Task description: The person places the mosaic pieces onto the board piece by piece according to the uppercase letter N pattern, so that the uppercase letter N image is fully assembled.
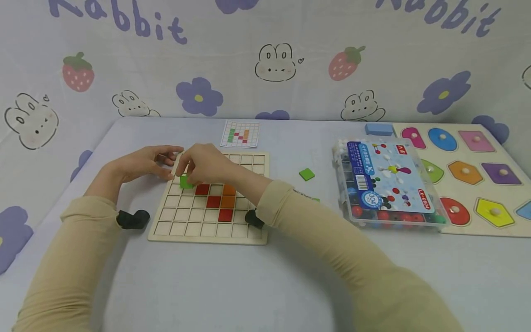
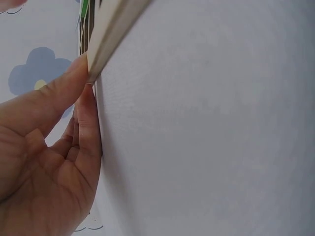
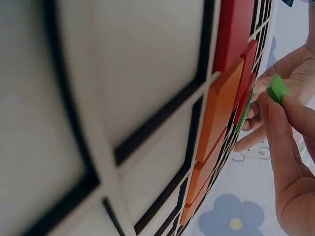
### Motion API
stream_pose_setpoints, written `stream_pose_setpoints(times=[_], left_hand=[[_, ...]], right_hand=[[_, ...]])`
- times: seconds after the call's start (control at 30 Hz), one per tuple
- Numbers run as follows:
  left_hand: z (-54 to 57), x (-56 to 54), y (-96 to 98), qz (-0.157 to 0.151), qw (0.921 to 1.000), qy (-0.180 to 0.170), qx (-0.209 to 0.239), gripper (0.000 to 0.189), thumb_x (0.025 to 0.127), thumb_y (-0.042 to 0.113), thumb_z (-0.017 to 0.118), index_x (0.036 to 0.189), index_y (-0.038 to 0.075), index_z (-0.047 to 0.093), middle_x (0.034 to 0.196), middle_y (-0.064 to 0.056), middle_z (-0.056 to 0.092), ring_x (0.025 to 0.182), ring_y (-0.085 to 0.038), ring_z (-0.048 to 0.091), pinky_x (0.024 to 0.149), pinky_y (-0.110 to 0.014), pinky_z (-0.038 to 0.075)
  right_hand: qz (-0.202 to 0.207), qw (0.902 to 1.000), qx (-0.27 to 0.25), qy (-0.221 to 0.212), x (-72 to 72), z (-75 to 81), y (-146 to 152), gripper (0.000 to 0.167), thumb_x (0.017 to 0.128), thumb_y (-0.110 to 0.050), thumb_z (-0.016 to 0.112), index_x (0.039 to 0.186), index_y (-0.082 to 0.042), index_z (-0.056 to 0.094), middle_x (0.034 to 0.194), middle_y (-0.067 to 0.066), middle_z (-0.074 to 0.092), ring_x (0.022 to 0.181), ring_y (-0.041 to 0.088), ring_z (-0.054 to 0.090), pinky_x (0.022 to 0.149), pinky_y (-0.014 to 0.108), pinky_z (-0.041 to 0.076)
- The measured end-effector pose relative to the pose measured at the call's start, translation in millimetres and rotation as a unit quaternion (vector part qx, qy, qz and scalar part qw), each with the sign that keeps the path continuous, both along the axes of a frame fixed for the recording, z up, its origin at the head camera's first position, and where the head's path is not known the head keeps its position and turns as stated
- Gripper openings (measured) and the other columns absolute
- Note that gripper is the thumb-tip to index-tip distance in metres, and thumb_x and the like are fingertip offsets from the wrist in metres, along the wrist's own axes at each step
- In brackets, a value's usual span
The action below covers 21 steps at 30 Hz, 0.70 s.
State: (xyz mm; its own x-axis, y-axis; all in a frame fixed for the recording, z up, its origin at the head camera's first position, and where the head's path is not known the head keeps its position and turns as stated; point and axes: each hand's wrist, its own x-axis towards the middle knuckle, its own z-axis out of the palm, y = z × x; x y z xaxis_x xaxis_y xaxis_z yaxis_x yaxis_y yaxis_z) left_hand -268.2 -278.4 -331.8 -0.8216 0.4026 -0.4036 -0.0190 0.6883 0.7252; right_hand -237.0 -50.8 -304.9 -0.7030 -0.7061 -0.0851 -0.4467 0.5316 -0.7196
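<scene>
We see the left hand (image 1: 143,162), fingers pinching the edge of the grid board (image 1: 182,215); the right hand (image 1: 206,163), fingers clamped on a green tile (image 3: 278,89) above the board's left, forearm (image 1: 248,181) crossing its right; a pattern card (image 1: 240,134); a loose tile (image 1: 307,174); a lidded box (image 1: 394,177) of coloured balls (image 1: 383,215), marked "304", hiding part of a puzzle board (image 1: 450,155).

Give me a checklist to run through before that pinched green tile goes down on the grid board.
1. Green square tile pinched in the right hand: ok.
2. Left hand touching the wooden grid board: ok, at its edge.
3. Pattern card lying uncovered behind the board: ok.
4. Board cells directly beneath the right hand vacant: cannot tell, hidden.
5. Every green tile on the board: not ok, a loose green tile lies right of it.
</scene>
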Motion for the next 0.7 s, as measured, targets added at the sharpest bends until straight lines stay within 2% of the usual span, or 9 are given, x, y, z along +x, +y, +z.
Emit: stream_pose_setpoints(times=[0.23, 0.5, 0.7], left_hand=[[-0.2, -0.9, 0.9, -0.002, 1.0000, -0.001, -0.002, 0.081, 0.087, 0.007, 0.071, 0.156, 0.013, 0.028, 0.132, -0.009, 0.039, 0.121, -0.021, 0.041, 0.102, -0.034, 0.037], [-1.6, -2.0, -0.5, -0.002, 1.0000, 0.002, -0.007, 0.082, 0.087, 0.007, 0.072, 0.156, 0.013, 0.028, 0.131, -0.007, 0.039, 0.118, -0.018, 0.042, 0.094, -0.022, 0.039], [-1.1, -2.4, -0.6, 0.000, 0.9999, 0.002, -0.011, 0.083, 0.086, 0.009, 0.073, 0.156, 0.013, 0.029, 0.129, -0.007, 0.038, 0.116, -0.018, 0.042, 0.096, -0.026, 0.039]], right_hand=[[0.002, 0.9985, 0.038, 0.040, -0.1, -3.3, -1.9, 0.024, 0.084, 0.000, 0.068, 0.103, -0.012, 0.076, 0.099, 0.003, 0.074, 0.088, 0.012, 0.064, 0.068, 0.017, 0.048], [0.013, 0.9954, 0.065, 0.070, 0.4, -5.8, -4.8, 0.019, 0.085, -0.002, 0.069, 0.099, -0.013, 0.076, 0.100, 0.001, 0.074, 0.090, 0.012, 0.066, 0.074, 0.019, 0.050], [0.006, 0.9917, 0.095, 0.086, -0.6, -5.2, -3.4, 0.012, 0.086, -0.013, 0.075, 0.097, -0.014, 0.078, 0.098, -0.002, 0.074, 0.094, 0.012, 0.064, 0.083, 0.023, 0.051]])
